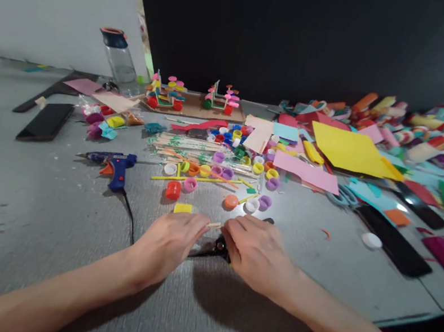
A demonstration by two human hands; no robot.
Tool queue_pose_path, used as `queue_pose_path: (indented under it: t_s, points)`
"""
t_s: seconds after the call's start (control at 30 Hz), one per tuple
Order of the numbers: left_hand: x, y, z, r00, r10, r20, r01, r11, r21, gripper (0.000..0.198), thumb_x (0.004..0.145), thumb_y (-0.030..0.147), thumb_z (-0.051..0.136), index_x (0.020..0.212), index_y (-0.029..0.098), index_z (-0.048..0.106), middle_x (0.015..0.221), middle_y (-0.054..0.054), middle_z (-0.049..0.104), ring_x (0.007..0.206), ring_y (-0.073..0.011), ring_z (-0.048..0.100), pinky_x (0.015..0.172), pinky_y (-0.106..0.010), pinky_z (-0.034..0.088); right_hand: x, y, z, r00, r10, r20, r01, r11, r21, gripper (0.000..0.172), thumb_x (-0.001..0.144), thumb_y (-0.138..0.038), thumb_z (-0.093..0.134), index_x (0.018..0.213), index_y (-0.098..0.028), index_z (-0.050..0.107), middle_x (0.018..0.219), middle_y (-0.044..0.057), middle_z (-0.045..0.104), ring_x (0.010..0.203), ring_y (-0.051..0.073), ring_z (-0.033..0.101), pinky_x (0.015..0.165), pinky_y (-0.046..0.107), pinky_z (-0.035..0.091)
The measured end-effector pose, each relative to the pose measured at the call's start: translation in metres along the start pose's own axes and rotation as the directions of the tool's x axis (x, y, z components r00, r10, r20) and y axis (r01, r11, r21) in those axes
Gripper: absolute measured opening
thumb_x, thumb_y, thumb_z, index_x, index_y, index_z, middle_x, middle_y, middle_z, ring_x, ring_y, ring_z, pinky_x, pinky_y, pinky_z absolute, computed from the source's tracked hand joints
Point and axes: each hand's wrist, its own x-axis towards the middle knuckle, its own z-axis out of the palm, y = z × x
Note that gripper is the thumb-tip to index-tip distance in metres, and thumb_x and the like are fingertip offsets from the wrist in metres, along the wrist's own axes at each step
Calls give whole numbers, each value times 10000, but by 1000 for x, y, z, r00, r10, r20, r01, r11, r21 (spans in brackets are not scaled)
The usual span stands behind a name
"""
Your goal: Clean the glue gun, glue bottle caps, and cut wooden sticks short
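Note:
My left hand [171, 243] pinches one end of a short pale wooden stick [215, 225]. My right hand [260, 256] is closed at the other end of the stick, its fingertips bent down and partly hidden. Beneath my right fingers sits a black tool with a round pivot [220, 245], mostly covered, so its kind is unclear. Just beyond my left hand lies a small yellow piece [183, 209]. Past both hands are a red bottle cap [173, 190], an orange cap [231, 202] and a white cap [251, 206].
A blue glue gun [118, 171] with its cord lies on the left, near a black phone [46, 122]. Bundled sticks [191, 148] and loose caps fill the middle. Two small model vehicles [168, 93] stand behind. Coloured sheets [349, 149] and blue scissors [343, 196] lie right.

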Motion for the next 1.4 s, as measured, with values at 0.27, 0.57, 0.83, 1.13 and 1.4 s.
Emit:
queue_pose_path:
  t_s: [0.27, 0.57, 0.83, 1.13, 1.4]
  points:
    - [0, -3, 4, 997, -58, 45, 55, 996, 77, 294, 1058, 193, 353, 854, 180, 564, 711, -35, 660, 611, -205, 646, 577, -318, 467, 5, -2, 4, 995, 56, 83, -55, 998, -22, 170, 944, -136, 537, 807, -164, 634, 768, 48, 702, 704, 183, 628, 636, 334, 314]
    - [0, 1, 3, 979, -167, 121, 153, 981, 117, 249, 1050, 179, 406, 900, 160, 604, 755, -56, 699, 669, -220, 690, 614, -313, 482, 9, -4, 11, 983, 116, 144, -111, 993, -42, 193, 968, -159, 499, 849, -171, 651, 804, 61, 737, 742, 200, 670, 631, 337, 304]
    - [-2, 6, 5, 957, -243, 160, 240, 970, 37, 265, 1031, 144, 390, 905, 151, 623, 809, -90, 701, 716, -232, 683, 668, -330, 496, 7, -6, 17, 981, 113, 158, -113, 994, -4, 176, 941, -131, 517, 832, -160, 652, 807, 74, 755, 701, 193, 668, 602, 332, 276]
    - [-6, 9, -17, 924, -334, 185, 381, 824, -418, 260, 999, 299, 479, 806, 191, 617, 690, 4, 638, 636, -150, 594, 639, -261, 463, 6, 8, 5, 997, -52, 59, 38, 975, 219, 208, 1000, -193, 507, 881, -154, 673, 842, 74, 730, 785, 187, 655, 696, 294, 397]
    - [-2, 9, -18, 822, -411, 394, 537, 328, -777, 364, 885, 523, 578, 860, 160, 601, 593, 22, 607, 402, -81, 481, 349, -169, 288, 4, 17, -3, 997, -32, -74, 64, 869, 490, 241, 1049, -301, 477, 980, -183, 675, 815, 11, 705, 805, 144, 648, 791, 278, 493]
